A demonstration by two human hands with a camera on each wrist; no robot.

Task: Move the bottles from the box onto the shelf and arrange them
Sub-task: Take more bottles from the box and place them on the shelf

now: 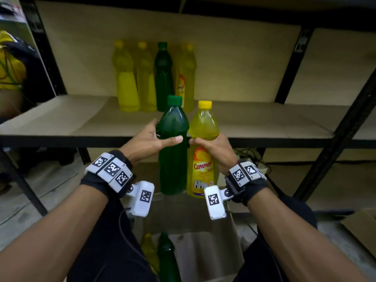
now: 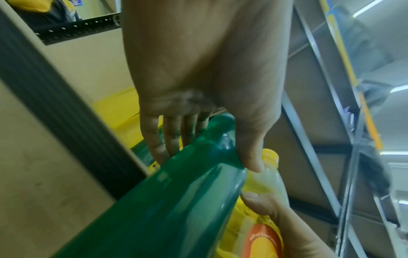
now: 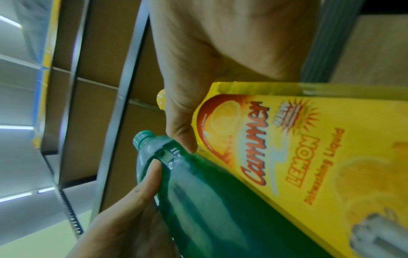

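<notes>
- The left hand (image 1: 151,139) is wrapping its grip round the upper body of a green bottle (image 1: 173,151), thumb lying across the near side and fingers (image 2: 174,134) curling behind it.
- The right hand (image 1: 213,148) is closing its grip on a yellow bottle (image 1: 203,143) just above the label, which is reading "Cammer" and "LEMON" in the right wrist view.
- Both bottles are hanging upright, side by side and touching, in front of the shelf (image 1: 81,121) edge and above the box (image 1: 203,241).
- The two thumbs are nearly meeting between the bottles.
- Four bottles are standing in a row at the back of the shelf: a yellow one (image 1: 126,78), a second yellow one (image 1: 145,78), a green one (image 1: 162,76) and a labelled yellow one (image 1: 186,78).
- Inside the box, a yellow bottle in the box (image 1: 149,249) and a green bottle in the box (image 1: 165,255) are standing close together near its left wall.
- A flattened piece of cardboard (image 1: 360,226) is lying on the floor at the right.
- Both wrists are wearing black bands carrying white marker blocks.
</notes>
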